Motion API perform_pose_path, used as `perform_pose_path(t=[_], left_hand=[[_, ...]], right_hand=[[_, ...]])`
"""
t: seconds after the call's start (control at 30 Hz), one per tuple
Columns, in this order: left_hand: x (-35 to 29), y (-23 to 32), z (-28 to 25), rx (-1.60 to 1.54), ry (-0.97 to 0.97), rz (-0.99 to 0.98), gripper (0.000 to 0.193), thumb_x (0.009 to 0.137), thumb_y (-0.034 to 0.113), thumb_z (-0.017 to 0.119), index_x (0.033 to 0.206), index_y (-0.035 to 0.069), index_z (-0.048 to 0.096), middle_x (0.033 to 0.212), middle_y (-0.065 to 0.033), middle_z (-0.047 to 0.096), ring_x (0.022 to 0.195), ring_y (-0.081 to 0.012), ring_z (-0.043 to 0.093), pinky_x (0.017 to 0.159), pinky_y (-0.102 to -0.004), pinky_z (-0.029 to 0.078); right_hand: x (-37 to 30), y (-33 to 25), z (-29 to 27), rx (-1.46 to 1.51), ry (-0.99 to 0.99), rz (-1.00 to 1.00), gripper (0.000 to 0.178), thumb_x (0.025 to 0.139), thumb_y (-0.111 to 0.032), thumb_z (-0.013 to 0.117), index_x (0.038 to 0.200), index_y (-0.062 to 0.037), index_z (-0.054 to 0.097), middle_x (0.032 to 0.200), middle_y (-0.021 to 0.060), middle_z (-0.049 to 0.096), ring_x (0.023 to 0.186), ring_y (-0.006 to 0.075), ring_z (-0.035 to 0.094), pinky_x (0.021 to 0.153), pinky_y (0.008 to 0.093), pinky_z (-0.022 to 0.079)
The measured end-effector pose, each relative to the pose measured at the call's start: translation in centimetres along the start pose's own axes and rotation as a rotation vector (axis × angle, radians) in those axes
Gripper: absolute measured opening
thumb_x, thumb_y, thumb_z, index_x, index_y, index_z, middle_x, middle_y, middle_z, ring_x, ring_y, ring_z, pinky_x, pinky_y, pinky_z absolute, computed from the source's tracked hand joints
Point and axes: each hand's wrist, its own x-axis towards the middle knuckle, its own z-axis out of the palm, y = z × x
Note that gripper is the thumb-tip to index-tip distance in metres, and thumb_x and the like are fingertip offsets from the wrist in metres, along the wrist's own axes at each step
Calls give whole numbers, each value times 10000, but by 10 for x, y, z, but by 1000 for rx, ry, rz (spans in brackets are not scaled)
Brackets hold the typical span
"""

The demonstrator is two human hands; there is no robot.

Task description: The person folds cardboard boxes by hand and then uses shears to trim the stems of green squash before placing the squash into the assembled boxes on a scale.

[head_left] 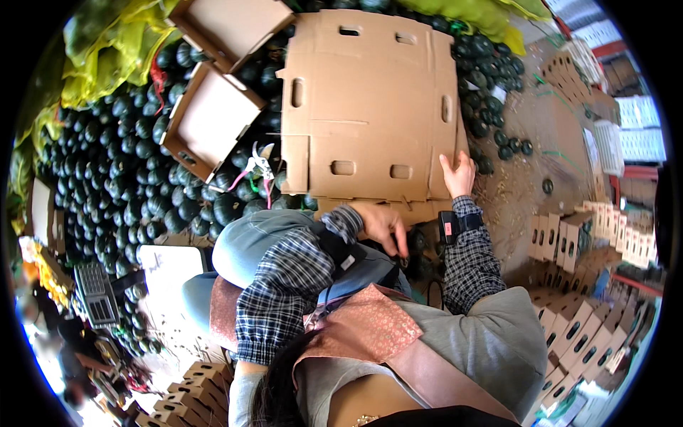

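A large flat brown cardboard sheet (368, 99) with several oblong hand holes lies in front of me over the dark green pumpkins. At its near right corner is my right hand (459, 175), thumb apart from the fingers, resting at the cardboard's edge. My left hand (384, 226) hangs over my lap, its fingers bent downward and drawn together. Something small and dark shows at those fingertips, too small to name. Left of the sheet, pruning shears (261, 165) with pink handles lie on the pumpkins (146, 181), blades parted.
Two shallow cardboard trays (212, 117) (231, 28) sit on the pumpkin heap. Yellow mesh sacks (107, 57) stand behind it. To my left are a scale with a white platform (171, 274) and a keypad unit (96, 293). Stacked cartons (587, 334) fill the right side.
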Motion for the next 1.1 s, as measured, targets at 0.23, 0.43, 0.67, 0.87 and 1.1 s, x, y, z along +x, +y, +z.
perform_pose_path(t=[0.23,0.43,0.67,0.87,1.1], left_hand=[[-128,-85,-83,483,1938,-523,691,794,290,647,1315,-60,359,1300,-288,444,1200,-377,450,996,-417,389],[-125,-78,-83,39,1849,-544,671,693,380,693,1122,-90,480,1135,-295,544,1003,-399,578,876,-417,478],[-163,-5,-65,163,1868,-548,537,641,302,785,970,4,483,879,-225,632,800,-366,639,703,-407,527],[-84,-15,-57,846,1610,-650,380,749,44,552,1108,29,427,891,-197,601,753,-380,638,632,-462,521],[-154,-9,-73,1111,753,-463,624,661,243,797,1144,38,458,1031,-148,528,929,-335,592,789,-391,504]], right_hand=[[52,-71,6,-49,-328,408,793,686,-517,711,1189,64,518,1272,278,443,1232,405,379,1003,451,370],[65,-67,-24,-120,-427,345,667,705,-457,708,1092,73,593,1175,295,537,1086,390,537,924,425,448],[64,-36,-62,124,-250,89,507,662,-324,780,948,27,552,944,235,641,876,377,628,753,432,506],[21,-79,-48,-128,-429,-204,876,679,-216,785,1361,-74,253,918,237,604,830,408,609,701,454,498],[55,-31,-83,-98,-707,-876,515,676,-229,757,1101,-95,500,975,79,565,934,286,570,785,436,431]])
